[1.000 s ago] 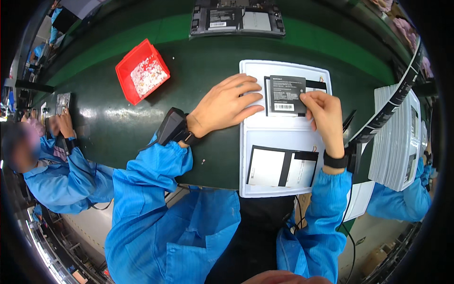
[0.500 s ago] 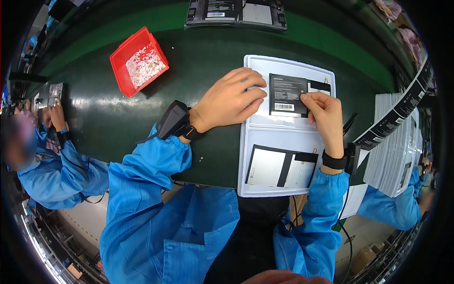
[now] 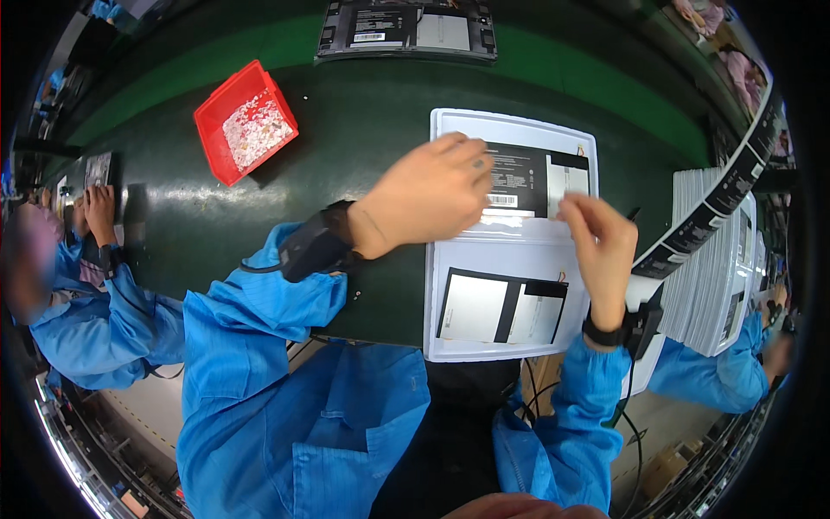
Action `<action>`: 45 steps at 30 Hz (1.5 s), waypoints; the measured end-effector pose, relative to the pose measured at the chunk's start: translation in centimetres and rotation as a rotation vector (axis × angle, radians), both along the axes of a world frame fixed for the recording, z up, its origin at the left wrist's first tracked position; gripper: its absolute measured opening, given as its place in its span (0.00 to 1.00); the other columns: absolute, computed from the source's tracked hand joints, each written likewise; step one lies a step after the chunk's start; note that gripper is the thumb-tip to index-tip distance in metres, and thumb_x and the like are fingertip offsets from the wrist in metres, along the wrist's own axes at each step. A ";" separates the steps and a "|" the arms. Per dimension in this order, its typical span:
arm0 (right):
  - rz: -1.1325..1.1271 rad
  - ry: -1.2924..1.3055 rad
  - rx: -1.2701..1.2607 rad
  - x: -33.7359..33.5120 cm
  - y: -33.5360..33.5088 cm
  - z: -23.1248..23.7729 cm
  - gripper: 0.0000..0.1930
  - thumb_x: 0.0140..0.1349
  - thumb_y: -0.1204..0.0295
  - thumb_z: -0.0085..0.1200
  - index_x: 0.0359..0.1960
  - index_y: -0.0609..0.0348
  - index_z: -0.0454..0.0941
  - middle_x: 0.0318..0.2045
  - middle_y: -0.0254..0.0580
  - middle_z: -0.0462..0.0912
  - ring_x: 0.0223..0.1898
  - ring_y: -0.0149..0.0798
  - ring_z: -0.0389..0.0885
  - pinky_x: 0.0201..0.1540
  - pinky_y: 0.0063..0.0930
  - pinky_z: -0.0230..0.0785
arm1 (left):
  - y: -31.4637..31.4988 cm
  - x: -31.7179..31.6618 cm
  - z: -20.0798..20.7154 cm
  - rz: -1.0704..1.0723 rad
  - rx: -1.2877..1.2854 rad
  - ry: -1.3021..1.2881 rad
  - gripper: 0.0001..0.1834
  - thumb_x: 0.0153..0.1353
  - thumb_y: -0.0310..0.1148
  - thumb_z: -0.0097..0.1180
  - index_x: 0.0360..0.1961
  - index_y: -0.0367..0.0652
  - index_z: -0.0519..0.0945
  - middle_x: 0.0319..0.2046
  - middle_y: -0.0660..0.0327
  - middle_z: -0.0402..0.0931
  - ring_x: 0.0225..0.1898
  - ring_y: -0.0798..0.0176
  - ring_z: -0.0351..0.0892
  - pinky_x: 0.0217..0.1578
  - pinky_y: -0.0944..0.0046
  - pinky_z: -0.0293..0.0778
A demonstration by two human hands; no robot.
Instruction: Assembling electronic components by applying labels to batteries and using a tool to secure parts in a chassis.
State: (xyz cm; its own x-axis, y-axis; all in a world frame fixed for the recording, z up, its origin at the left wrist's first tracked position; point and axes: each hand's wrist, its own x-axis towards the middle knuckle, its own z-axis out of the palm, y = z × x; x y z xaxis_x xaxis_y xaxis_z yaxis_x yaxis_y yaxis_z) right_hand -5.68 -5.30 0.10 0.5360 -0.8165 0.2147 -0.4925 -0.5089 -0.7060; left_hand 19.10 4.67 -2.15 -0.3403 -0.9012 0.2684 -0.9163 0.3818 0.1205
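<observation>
Pinching a thin clear film strip, the right hand has it partly lifted off the black rectangular panel on the white tray, while the left hand presses flat, fingers spread, peeling apparently unfinished

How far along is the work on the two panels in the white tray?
Done, it seems: the near panel lies flat and untouched in the white tray. In hand: the left hand presses on the far panel while the right hand hovers at its near edge, fingertips pinched; what they pinch is too small to tell. Left: a stack of trays waits at right.
</observation>
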 end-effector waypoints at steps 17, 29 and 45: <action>-0.496 -0.397 -0.205 -9.9 -0.2 4.3 0.15 0.67 0.76 0.59 0.54 0.69 0.79 0.50 0.45 0.84 0.52 0.40 0.82 0.58 0.31 0.71 | -5.3 -5.0 -3.7 -0.059 0.046 0.121 0.38 0.65 0.60 0.53 0.71 0.51 0.68 0.73 0.42 0.56 0.75 0.37 0.49 0.74 0.41 0.44; -0.355 -0.394 0.154 -12.5 -1.9 3.1 0.08 0.64 0.75 0.63 0.43 0.64 0.85 0.36 0.36 0.88 0.37 0.24 0.83 0.37 0.18 0.69 | -10.2 -15.0 3.5 -0.372 0.613 1.651 0.25 0.69 0.40 0.61 0.58 0.30 0.75 0.52 0.53 0.80 0.52 0.65 0.78 0.53 0.64 0.74; -0.318 -0.417 0.051 -13.6 0.0 5.6 0.07 0.58 0.80 0.66 0.38 0.64 0.87 0.36 0.39 0.86 0.36 0.29 0.84 0.33 0.19 0.74 | -9.5 -18.8 5.9 -0.189 0.619 1.801 0.18 0.71 0.38 0.59 0.54 0.35 0.80 0.45 0.61 0.83 0.45 0.69 0.80 0.47 0.67 0.76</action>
State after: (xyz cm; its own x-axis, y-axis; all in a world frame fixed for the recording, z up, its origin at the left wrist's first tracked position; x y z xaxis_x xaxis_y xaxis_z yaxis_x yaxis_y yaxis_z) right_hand -19.26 -5.28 5.71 0.1375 -0.9398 0.3130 -0.2886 -0.3403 -0.8950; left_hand 0.35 -4.84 3.78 -0.1573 -0.9853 0.0666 0.4728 -0.0160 0.8810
